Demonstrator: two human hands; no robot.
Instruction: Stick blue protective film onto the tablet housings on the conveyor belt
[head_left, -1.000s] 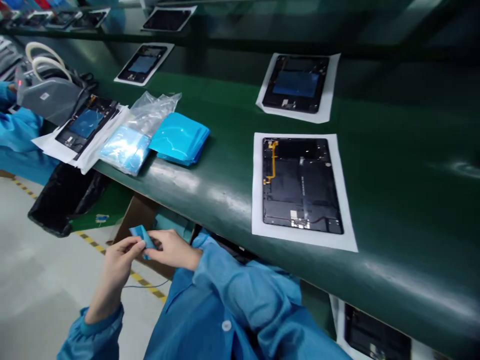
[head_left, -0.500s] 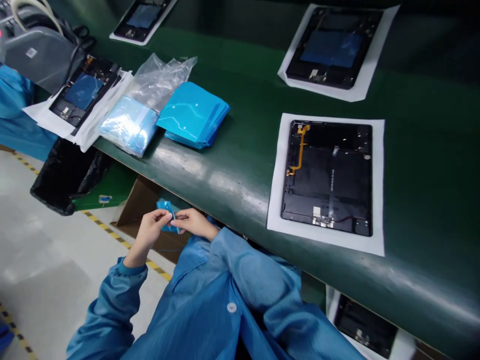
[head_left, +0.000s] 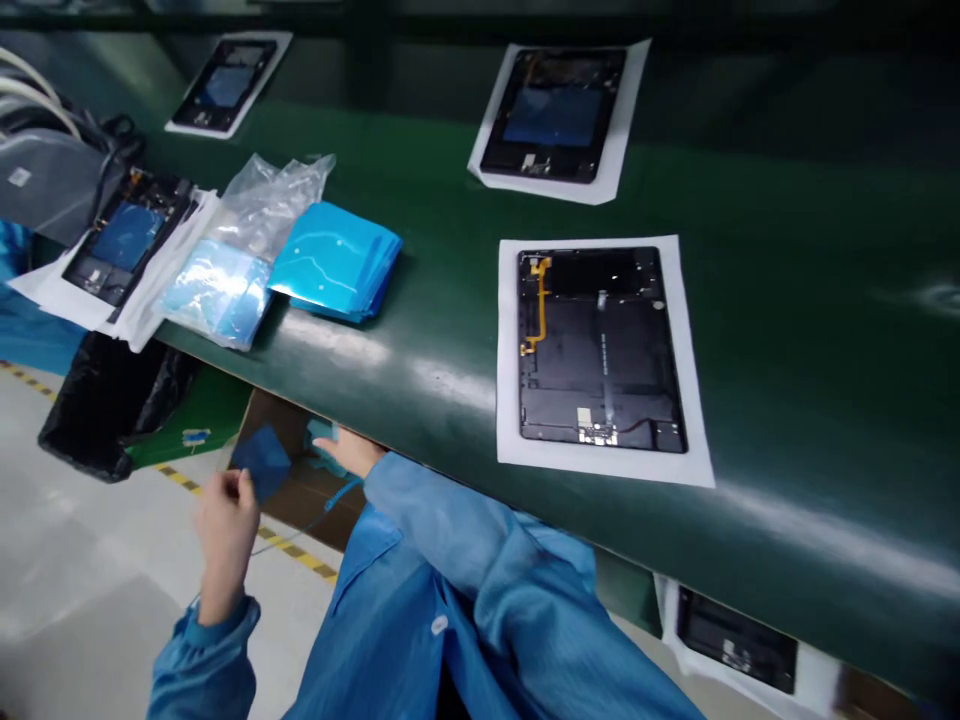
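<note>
My left hand (head_left: pixel 229 515) pinches a thin, translucent blue film sheet (head_left: pixel 262 462) by its lower left corner, out in front of the bench. My right hand (head_left: pixel 351 450) is at the bench's front edge, over an open cardboard box (head_left: pixel 319 495). A finger or thumb of it stretches left, and nothing shows in its grip. Pale blue film pieces (head_left: pixel 319 432) lie in the box beside these fingers. On the bench, a tablet back housing (head_left: pixel 600 350) with an orange flex cable rests on a white sheet (head_left: pixel 514 445).
A stack of blue films (head_left: pixel 334 260) and a clear plastic bag of films (head_left: pixel 217 290) lie on the green bench (head_left: pixel 442 300). More tablet housings (head_left: pixel 551 115) rest on white sheets. A black bag (head_left: pixel 112 400) hangs at left; another housing (head_left: pixel 735 640) sits below the bench.
My hands have parted. The left moved left with the now-flat blue film; the right drew back over the box. The view has shifted, so bench items appear further left.
</note>
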